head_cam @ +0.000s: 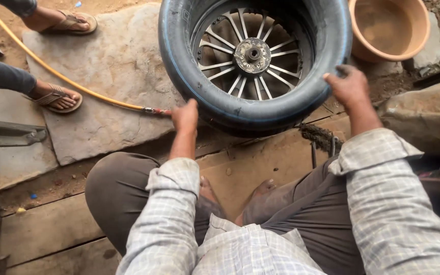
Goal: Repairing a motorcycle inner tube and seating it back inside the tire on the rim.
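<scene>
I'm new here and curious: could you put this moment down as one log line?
left hand: on tyre at hose end | right hand: gripping tyre's right side | yellow hose: lies across stone slab | tub: behind

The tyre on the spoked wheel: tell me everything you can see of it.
The tyre is black rubber with a thin blue line running round its sidewall, dusty and scuffed. It sits around a metal wheel with many thin spokes and a round hub, and its top edge is cut off by the picture. It lies on the stone slab and wooden boards. The left hand touches its near side where a yellow hose ends; the right hand grips its right side.
</scene>
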